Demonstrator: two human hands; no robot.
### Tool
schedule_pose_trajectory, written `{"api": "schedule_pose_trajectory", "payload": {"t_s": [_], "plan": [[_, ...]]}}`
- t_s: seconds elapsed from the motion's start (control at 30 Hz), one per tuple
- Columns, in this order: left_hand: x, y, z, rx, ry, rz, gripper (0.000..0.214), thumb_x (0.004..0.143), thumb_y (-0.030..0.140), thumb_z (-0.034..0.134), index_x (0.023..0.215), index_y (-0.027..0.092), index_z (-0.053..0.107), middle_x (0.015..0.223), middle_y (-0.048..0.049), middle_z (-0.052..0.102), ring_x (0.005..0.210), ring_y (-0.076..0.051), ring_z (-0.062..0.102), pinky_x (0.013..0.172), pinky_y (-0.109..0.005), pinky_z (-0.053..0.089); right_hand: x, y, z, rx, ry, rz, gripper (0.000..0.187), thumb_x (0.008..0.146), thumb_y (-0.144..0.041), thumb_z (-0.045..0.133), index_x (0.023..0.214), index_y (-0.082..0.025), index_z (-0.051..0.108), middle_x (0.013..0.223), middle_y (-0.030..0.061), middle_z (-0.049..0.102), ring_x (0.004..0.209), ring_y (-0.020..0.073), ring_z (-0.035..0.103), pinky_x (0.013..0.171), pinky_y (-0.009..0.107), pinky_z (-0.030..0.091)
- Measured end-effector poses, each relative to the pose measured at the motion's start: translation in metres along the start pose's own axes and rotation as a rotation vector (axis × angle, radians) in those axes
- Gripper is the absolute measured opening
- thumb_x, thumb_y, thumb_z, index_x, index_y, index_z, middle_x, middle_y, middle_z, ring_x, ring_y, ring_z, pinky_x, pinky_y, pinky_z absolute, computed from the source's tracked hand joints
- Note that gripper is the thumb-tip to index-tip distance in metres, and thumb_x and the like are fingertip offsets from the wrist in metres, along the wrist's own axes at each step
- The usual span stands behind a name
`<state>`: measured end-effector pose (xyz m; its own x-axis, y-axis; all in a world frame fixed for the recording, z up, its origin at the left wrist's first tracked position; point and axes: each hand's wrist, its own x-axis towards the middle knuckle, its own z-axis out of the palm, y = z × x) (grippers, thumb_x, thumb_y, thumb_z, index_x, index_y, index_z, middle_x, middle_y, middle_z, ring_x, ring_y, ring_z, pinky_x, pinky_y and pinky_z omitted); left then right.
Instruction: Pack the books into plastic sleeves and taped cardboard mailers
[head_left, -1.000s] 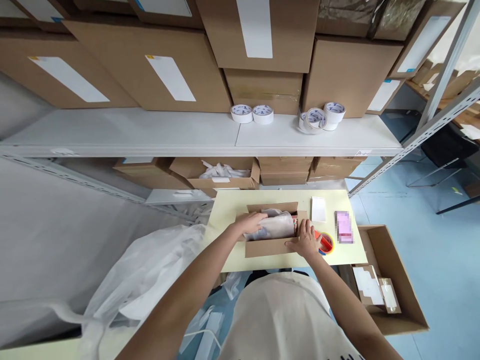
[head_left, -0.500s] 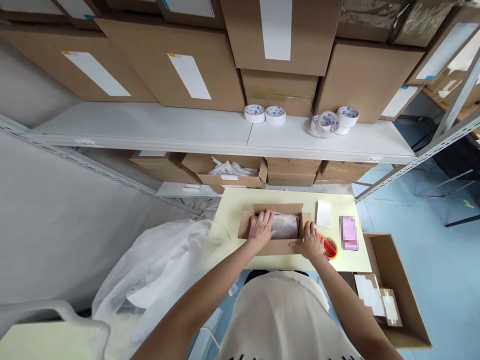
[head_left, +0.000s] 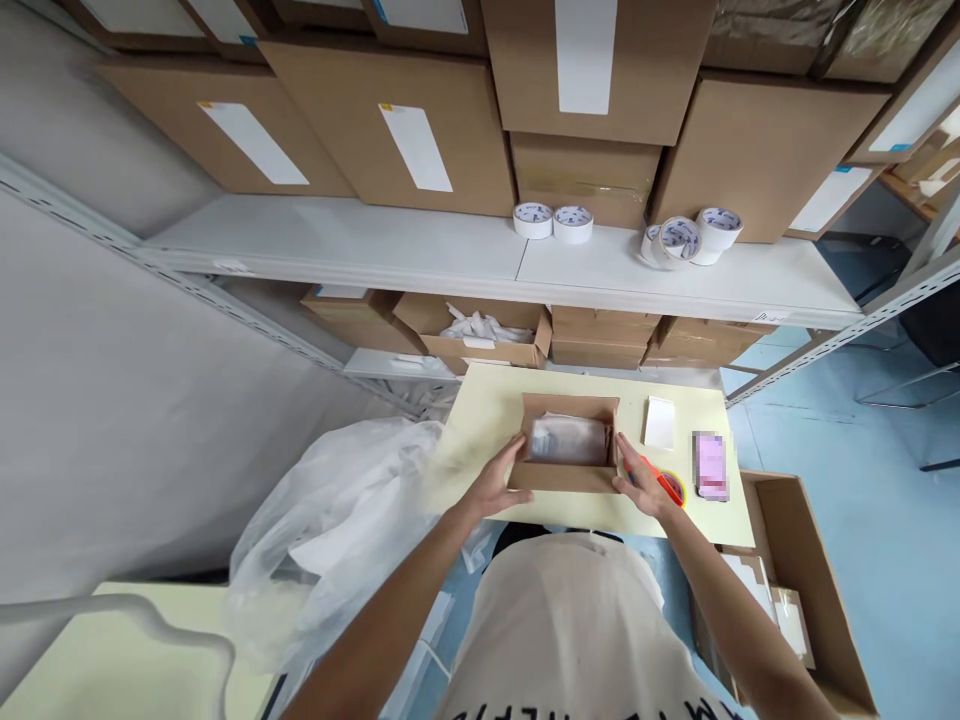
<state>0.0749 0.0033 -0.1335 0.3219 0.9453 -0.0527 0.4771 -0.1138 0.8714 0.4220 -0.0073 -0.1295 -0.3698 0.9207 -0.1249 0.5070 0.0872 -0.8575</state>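
Observation:
An open cardboard box [head_left: 564,477] rests on the pale yellow table with its flaps raised. Inside lies a bundle in clear, whitish plastic wrap [head_left: 568,440]; what it contains is hard to make out. My left hand [head_left: 493,482] grips the box's left side, fingers along the side flap and thumb by the front flap. On the opposite side my right hand [head_left: 640,484] holds the right end in the same way. Just right of that hand are a red-orange tool [head_left: 660,481], possibly a tape cutter, and a yellow-rimmed roll of tape [head_left: 674,488], partly covered.
On the table [head_left: 480,410] lie a white card-like piece [head_left: 659,423] and a blurred pink item [head_left: 711,466]. Tape rolls [head_left: 573,224] and cardboard boxes [head_left: 420,150] fill the shelf ahead. A large carton [head_left: 814,560] stands right; clear plastic sheeting [head_left: 322,520] bulges left.
My left hand has moved from the bundle inside to the box's left side. The side flaps, spread outward before, now stand up between my hands. The view has shifted slightly.

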Motion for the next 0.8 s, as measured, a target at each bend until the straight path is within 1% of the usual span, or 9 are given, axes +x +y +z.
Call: {"api": "schedule_pose_trajectory", "payload": {"t_s": [0.1,0.2,0.27,0.33,0.47,0.53,0.63,0.73,0.8], "plan": [[0.002,0.001,-0.010,0.350,-0.246,0.121,0.124,0.041,0.066,0.083,0.146,0.018,0.040,0.156,-0.0203,0.030,0.145,-0.042,0.022,0.115,-0.057,0.023,0.001,0.002,-0.009,-0.252,-0.254,-0.059,0.083,0.081,-0.028,0.057,0.154,-0.030,0.018,0.164,0.0049,0.007,0.148,0.0273,0.022,0.116,0.050,0.029],[0.007,-0.001,-0.017,0.440,-0.262,0.163,0.092,0.060,0.057,0.079,0.140,0.021,0.049,0.152,-0.0161,0.040,0.144,-0.036,0.030,0.115,-0.054,0.029,0.004,0.001,-0.014,-0.405,-0.304,-0.080,0.093,0.073,-0.027,0.066,0.154,-0.025,0.020,0.164,0.0091,0.006,0.147,0.0300,0.024,0.117,0.051,0.027],[0.011,-0.003,-0.017,0.356,-0.161,0.152,0.057,0.077,0.047,0.067,0.127,0.021,0.061,0.144,-0.0131,0.052,0.139,-0.030,0.040,0.112,-0.048,0.036,0.007,-0.002,-0.012,-0.408,-0.242,-0.085,0.078,0.081,-0.032,0.062,0.151,-0.024,0.030,0.163,0.0093,0.015,0.146,0.0283,0.027,0.117,0.050,0.027],[0.016,-0.006,-0.013,0.241,-0.024,0.093,0.034,0.084,0.042,0.060,0.110,0.021,0.068,0.133,-0.0111,0.062,0.131,-0.027,0.051,0.108,-0.044,0.043,0.010,-0.007,-0.004,-0.350,-0.146,-0.078,0.053,0.092,-0.035,0.048,0.144,-0.024,0.044,0.158,0.0089,0.031,0.143,0.0260,0.034,0.115,0.048,0.032],[0.021,-0.015,-0.006,0.002,0.288,-0.115,0.034,0.075,0.041,0.068,0.102,0.022,0.061,0.114,-0.0102,0.070,0.108,-0.025,0.066,0.089,-0.041,0.055,0.016,-0.018,0.026,-0.224,0.082,-0.055,0.037,0.095,-0.029,0.042,0.128,-0.025,0.057,0.135,0.0103,0.057,0.128,0.0269,0.053,0.103,0.050,0.048],[0.023,-0.021,-0.005,-0.128,0.415,-0.198,0.049,0.067,0.038,0.073,0.109,0.021,0.054,0.111,-0.0103,0.068,0.102,-0.024,0.067,0.079,-0.037,0.057,0.021,-0.020,0.039,-0.142,0.206,0.009,0.042,0.090,-0.029,0.051,0.132,-0.026,0.052,0.126,0.0111,0.059,0.114,0.0276,0.061,0.088,0.048,0.058],[0.028,-0.027,-0.006,-0.240,0.502,-0.290,0.062,0.060,0.033,0.077,0.113,0.020,0.049,0.111,-0.0102,0.064,0.096,-0.022,0.067,0.072,-0.033,0.057,0.035,-0.020,0.043,-0.028,0.343,0.153,0.071,0.078,-0.036,0.066,0.143,-0.028,0.038,0.128,0.0130,0.052,0.100,0.0275,0.066,0.073,0.046,0.061],[0.036,-0.027,-0.006,-0.246,0.479,-0.333,0.052,0.059,0.026,0.075,0.106,0.020,0.053,0.101,-0.0064,0.065,0.089,-0.019,0.067,0.075,-0.033,0.055,0.060,-0.021,0.030,0.085,0.407,0.231,0.100,0.067,-0.046,0.076,0.151,-0.030,0.023,0.143,0.0168,0.041,0.117,0.0323,0.058,0.086,0.052,0.055],[0.041,-0.027,-0.006,-0.228,0.453,-0.322,0.044,0.058,0.020,0.074,0.098,0.020,0.055,0.092,-0.0029,0.066,0.085,-0.017,0.066,0.080,-0.034,0.054,0.078,-0.024,0.021,0.203,0.403,0.242,0.106,0.065,-0.050,0.077,0.152,-0.030,0.020,0.149,0.0174,0.037,0.132,0.0344,0.047,0.096,0.053,0.049]]}}
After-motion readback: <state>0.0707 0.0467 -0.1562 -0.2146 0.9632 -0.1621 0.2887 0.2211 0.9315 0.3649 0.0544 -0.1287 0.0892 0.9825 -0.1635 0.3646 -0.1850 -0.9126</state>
